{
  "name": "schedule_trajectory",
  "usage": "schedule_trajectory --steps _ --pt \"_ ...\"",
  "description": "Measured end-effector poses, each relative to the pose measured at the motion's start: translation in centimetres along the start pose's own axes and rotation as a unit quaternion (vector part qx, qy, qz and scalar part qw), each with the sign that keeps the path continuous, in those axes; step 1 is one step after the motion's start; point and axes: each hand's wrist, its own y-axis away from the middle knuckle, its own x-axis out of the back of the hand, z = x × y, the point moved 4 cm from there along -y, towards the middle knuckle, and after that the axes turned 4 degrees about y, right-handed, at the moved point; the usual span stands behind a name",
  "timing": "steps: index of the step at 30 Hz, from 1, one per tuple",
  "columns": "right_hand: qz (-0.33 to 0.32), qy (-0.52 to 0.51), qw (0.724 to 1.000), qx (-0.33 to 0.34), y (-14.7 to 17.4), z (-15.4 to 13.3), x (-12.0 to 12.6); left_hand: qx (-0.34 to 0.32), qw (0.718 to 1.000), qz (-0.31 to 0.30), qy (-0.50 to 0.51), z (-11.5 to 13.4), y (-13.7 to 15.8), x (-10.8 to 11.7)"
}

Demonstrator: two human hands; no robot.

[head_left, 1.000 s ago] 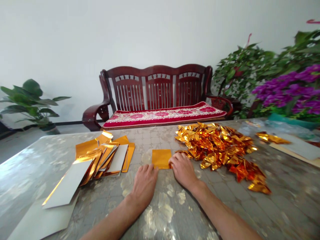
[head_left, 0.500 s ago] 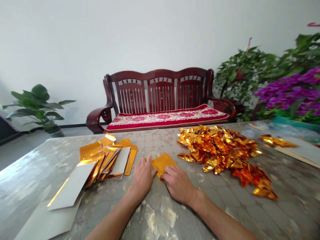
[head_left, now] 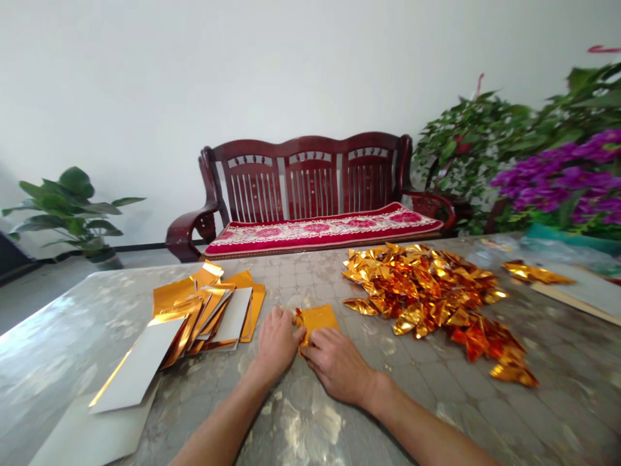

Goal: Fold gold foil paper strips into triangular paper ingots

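A small sheet of gold foil paper (head_left: 321, 317) lies on the table between my hands, its left edge folded over into a shiny, crinkled strip. My left hand (head_left: 278, 336) pinches that folded left edge between thumb and fingers. The fingers of my right hand (head_left: 334, 359) are curled on the near side of the sheet, pressing its lower left part; the fingertips are partly hidden. To the left lies a loose stack of gold foil sheets with pale backs (head_left: 208, 310). On the right is a heap of folded gold foil pieces (head_left: 422, 285).
The patterned grey table (head_left: 301, 427) reaches across the front. A pale card (head_left: 97, 427) lies at its left. At right are a single foil piece (head_left: 536, 272), a flat board (head_left: 582, 301) and purple flowers (head_left: 567, 181). Behind stands a wooden bench (head_left: 310, 168).
The foil sheet's left edge has been folded over, showing a shiny strip. The sheet has turned slightly and shifted right, and my right hand has moved a little left, nearer my left hand.
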Motion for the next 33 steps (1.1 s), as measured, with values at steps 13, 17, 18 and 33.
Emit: schedule_trajectory --steps 13,17,18,33 --pt "0.004 -0.006 1.0 0.017 -0.1 -0.1 -0.1 -0.01 1.0 -0.006 0.007 0.2 0.1 0.0" --pt "0.022 -0.017 0.999 0.026 0.0 -0.1 -0.3 -0.021 0.998 0.004 0.057 0.1 -0.3 -0.9" --pt "0.036 -0.024 0.999 0.027 0.0 0.0 -0.3 -0.017 0.997 0.007 0.073 0.0 -0.3 -1.0" --pt "0.247 0.006 0.964 -0.102 1.4 3.9 3.0 -0.212 0.963 0.164 0.012 1.9 2.5 2.5"
